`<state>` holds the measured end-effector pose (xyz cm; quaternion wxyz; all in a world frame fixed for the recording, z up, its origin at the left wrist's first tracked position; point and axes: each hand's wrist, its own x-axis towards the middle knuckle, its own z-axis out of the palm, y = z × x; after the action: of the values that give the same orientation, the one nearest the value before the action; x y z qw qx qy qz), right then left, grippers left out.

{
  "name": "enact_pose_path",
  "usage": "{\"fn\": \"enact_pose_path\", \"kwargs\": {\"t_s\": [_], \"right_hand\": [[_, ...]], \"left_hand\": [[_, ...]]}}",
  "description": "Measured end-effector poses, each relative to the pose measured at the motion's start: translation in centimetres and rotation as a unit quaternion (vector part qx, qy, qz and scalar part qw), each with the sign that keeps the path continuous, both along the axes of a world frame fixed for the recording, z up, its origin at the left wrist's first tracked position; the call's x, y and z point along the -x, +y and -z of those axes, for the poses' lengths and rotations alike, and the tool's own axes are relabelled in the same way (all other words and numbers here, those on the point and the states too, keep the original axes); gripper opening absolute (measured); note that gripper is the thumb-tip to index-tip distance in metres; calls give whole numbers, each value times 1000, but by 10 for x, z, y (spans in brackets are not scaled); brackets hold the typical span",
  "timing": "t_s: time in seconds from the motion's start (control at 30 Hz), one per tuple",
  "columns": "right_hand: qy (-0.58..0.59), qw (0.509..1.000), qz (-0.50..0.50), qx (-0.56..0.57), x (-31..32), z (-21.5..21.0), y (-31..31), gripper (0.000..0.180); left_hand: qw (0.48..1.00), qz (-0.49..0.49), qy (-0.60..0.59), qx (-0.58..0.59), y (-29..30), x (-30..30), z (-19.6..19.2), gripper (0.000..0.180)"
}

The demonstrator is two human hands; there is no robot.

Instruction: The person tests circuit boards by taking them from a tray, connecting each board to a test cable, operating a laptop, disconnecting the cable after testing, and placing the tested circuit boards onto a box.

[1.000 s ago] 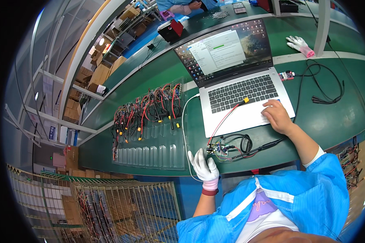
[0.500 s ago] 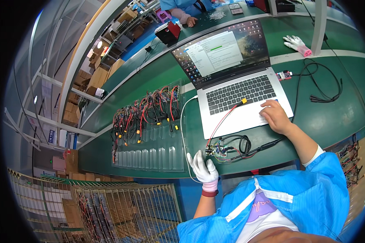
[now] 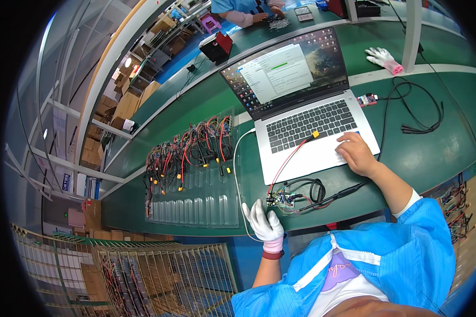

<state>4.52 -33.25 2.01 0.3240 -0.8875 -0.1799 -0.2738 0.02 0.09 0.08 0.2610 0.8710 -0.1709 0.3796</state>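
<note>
Loose glove [image 3: 383, 59] beside a pale post [image 3: 412, 39]; farther off, purple stool [image 3: 210, 23] and cardboard boxes [image 3: 126, 106].

The left hand [image 3: 263, 222], clad in a white fabric glove with a pink cuff [image 3: 273, 245], is pointing away from the torso; its fingers are extending with slight gaps between them, and its thumb is standing apart on the right side. A dark red band [image 3: 272, 255] is encircling the left wrist just below the glove. The bare left forearm [image 3: 266, 272] is rising steeply from the lower edge. The bare right hand [image 3: 356, 153] is lying back upward, well apart from the left, its fingers curving loosely leftward. The bare right forearm [image 3: 394, 182] is slanting up and leftward from a bright blue fabric sleeve [image 3: 428, 222].
</note>
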Motion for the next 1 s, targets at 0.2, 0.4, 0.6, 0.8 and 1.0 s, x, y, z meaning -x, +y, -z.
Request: {"fn": "enact_pose_path", "kwargs": {"t_s": [0.2, 0.4, 0.6, 0.8, 1.0], "right_hand": [[0, 1000, -3, -2, -1, -1, 0, 6], [-9, 1000, 5, -2, 0, 2, -1, 5], [-4, 1000, -7, -21, 1, 1, 0, 5], [-8, 1000, -4, -22, 1, 1, 0, 5], [-16, 1000, -5, -14, -1, 1, 0, 6]], "left_hand": [[1000, 3, 1, 2, 0, -2, -1, 42], [1000, 5, -10, 2, -2, 0, -1, 41], [1000, -4, -7, 15, -1, 3, 3, 44], [1000, -4, -7, 10, -2, 0, 1, 44], [1000, -1, -7, 7, -2, -2, 1, 44]]}}
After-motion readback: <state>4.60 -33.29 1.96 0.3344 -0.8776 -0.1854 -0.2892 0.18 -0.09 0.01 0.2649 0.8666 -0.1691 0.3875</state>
